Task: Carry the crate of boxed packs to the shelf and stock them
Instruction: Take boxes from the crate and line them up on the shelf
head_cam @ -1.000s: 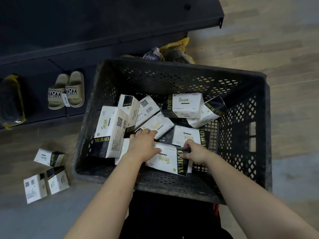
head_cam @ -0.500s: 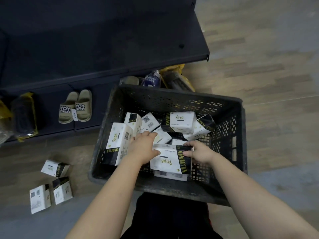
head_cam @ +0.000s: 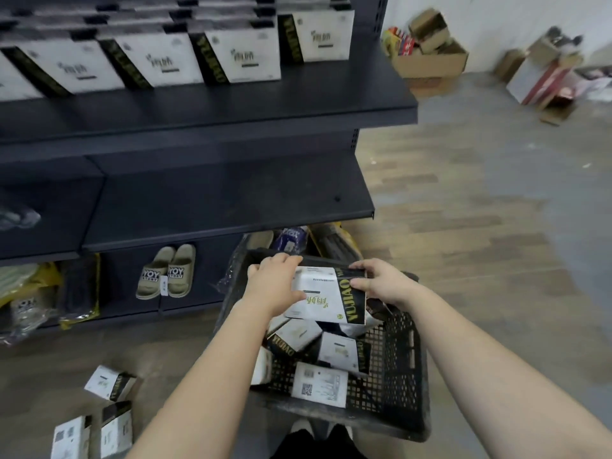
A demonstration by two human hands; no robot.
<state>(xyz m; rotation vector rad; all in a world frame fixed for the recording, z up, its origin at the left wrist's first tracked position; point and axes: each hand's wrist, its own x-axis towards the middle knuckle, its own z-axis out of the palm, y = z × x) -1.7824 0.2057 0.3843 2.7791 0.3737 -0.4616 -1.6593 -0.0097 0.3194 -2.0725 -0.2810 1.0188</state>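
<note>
Pack (head_cam: 326, 301) lifted clear of the crate (head_cam: 412, 376) since the earlier frame; you hold it above the loose packs (head_cam: 319, 384) inside. Your left hand (head_cam: 276, 284) grips its white end, right hand (head_cam: 381, 283) its black end. Shelf (head_cam: 231, 107) directly ahead.

— What's the floor (head_cam: 463, 207) like?
— Wood-look planks in brown, worn to grey in patches, with a plainer grey stretch toward the back.
— And the furniture?
— A dark metal shelf unit (head_cam: 231, 197) on the left, in several tiers. A pair of tan slippers (head_cam: 152, 276) sits on the lowest tier.
— The back of the room?
— A white wall (head_cam: 490, 14), with open cardboard boxes (head_cam: 430, 61) heaped at its foot. The light is even, without hard shadows.
</note>
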